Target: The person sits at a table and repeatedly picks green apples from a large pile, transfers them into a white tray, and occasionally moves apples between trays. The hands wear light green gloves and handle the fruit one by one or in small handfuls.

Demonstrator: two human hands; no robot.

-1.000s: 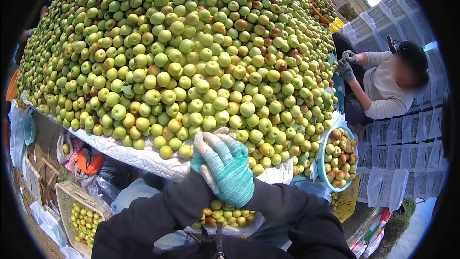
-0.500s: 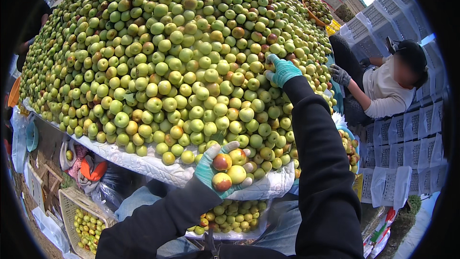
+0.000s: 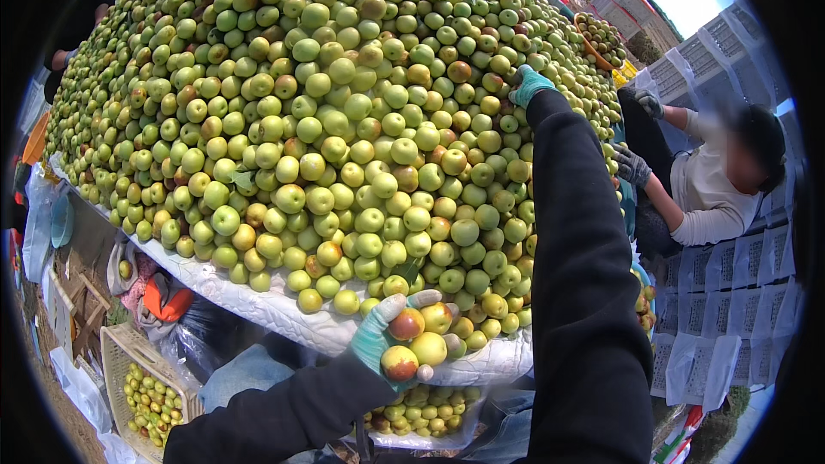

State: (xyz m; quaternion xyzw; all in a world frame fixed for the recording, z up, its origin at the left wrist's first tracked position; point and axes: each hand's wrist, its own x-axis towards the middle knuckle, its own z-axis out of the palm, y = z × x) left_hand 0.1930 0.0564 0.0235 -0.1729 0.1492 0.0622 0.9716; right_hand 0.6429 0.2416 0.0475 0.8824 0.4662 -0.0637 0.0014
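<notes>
Since half a second ago, the right hand (image 3: 530, 84) reaches slightly higher up the fruit pile (image 3: 344, 120), fingers splayed on it, holding nothing I can tell. Left hand (image 3: 387, 344) cups four small fruits (image 3: 421, 339) at the white padded edge (image 3: 284, 314). They look light, firm, smooth and bruisable; a loose palm cradle suits.

Green fruit heap (image 3: 344, 120), teal gloves (image 3: 374, 339), black sleeves (image 3: 576, 249).

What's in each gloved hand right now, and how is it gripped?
The left hand cups several small fruits in its palm, fingers curled beneath them. The right hand rests on the fruit pile; whether it grips one cannot be told.
</notes>
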